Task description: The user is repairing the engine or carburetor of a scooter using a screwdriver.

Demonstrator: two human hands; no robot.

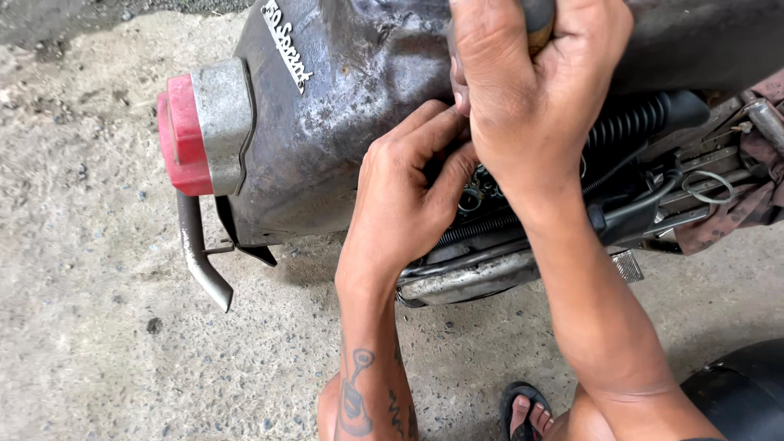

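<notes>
A red plastic tail light (181, 135) caps the left end of the worn grey metal motorcycle body (327, 122). Right of it, the left hand (404, 204) has its fingers pressed into the dark engine gap (482, 196). The right hand (531, 90) is clenched around a yellow-black tool handle (539, 20) at the far edge.

My left hand (408, 196) rests by a dark grey scooter body (343, 106) with rusty brown spots. Its tail light (181, 135) is red in a silver frame. The spring cover (629, 122) is black. My right hand (531, 90) holds a yellow and black handle (539, 20). The ground (90, 310) is pale grey with dark specks.
</notes>
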